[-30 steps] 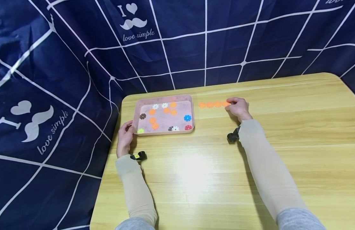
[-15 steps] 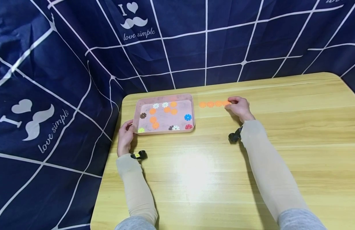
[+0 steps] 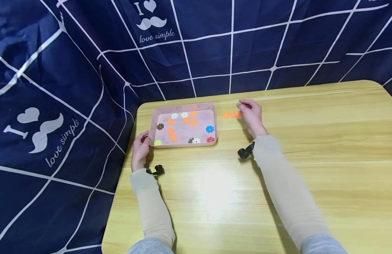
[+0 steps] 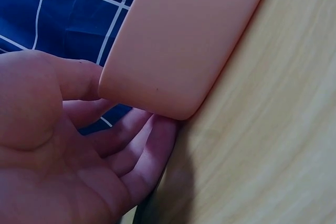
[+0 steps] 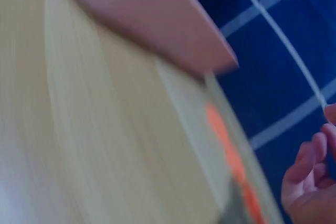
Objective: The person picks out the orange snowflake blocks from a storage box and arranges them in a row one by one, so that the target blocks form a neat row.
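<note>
My left hand (image 3: 140, 151) gripped the near-left corner of the pink tray (image 3: 187, 132), thumb at the rim and fingers curled about the lower edge. My right hand (image 3: 252, 118) was released, its fingers loosely bent and holding nothing that I could see. It hung beside a row of orange discs (image 3: 235, 114) that lay on the table (image 3: 310, 141) just right of the tray; the hand hid the row's right end from the head view, so I couldn't count the row.

The tray sat near the table's left end. In it lay 6 orange discs (image 3: 173, 137), 3 white discs (image 3: 184, 115), 1 blue disc (image 3: 209, 129) on the right, 1 red disc (image 3: 210, 139) in the near-right corner, 1 yellow-green disc (image 3: 158, 142) in the near-left corner and 2 dark brown discs (image 3: 160, 126), 1 of them partly covered by a white disc. Behind the table hung a navy cloth (image 3: 212, 53) with white lines.
</note>
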`<state>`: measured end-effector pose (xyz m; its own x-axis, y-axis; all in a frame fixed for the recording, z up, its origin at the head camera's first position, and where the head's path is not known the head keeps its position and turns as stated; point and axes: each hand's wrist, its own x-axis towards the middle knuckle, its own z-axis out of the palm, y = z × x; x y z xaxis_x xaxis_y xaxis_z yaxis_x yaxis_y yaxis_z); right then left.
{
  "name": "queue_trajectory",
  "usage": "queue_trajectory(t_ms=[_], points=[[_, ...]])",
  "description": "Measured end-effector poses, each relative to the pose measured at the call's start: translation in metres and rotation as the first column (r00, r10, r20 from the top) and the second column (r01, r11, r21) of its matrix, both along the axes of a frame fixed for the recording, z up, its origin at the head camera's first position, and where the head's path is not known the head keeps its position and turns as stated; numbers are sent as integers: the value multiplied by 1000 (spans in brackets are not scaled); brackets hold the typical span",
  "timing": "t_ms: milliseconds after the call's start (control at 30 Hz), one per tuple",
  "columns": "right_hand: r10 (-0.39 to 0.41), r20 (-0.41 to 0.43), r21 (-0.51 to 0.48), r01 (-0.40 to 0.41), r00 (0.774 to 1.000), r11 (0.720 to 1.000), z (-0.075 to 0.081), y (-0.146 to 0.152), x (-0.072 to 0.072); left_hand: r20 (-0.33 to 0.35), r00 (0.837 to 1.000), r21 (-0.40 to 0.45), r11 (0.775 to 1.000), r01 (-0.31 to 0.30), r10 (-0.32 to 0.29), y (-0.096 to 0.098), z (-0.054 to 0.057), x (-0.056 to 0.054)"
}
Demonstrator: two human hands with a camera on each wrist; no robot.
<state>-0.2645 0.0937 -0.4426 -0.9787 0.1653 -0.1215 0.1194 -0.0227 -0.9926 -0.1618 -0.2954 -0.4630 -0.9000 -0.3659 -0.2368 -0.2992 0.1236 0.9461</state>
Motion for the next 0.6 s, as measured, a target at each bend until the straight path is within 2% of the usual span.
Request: queue_trajectory(t_ms=[67, 167, 233, 300, 433, 467, 600], points=[[43, -48, 6, -43, 998, 999, 4, -20, 1, -1, 1000, -4, 1000, 3, -3, 0, -1, 0], [173, -94, 76, -166, 980, 983, 7, -49, 4, -3, 1000, -10, 1000, 2, -2, 0, -1, -1], [271, -115, 163, -251, 956, 954, 6, -65, 5, -4, 1000, -12, 1000, 0, 0, 1, 0, -1], [361, -136, 249, -321, 922, 914, 3, -78, 6, -3, 1000, -12, 1000, -1, 1, 1, 0, -1], [497, -134, 426, -403, 857, 810, -3, -96, 7, -3, 1000, -9, 1000, 1, -1, 1, -1, -1], [529, -125, 476, -417, 840, 774, -4, -100, 6, -4, 1000, -6, 1000, 0, 0, 1, -1, -1], [625, -45, 665, -444, 780, 601, -2, -110, 5, -22, 1000, -1, 1000, -8, 8, 0, -2, -2]])
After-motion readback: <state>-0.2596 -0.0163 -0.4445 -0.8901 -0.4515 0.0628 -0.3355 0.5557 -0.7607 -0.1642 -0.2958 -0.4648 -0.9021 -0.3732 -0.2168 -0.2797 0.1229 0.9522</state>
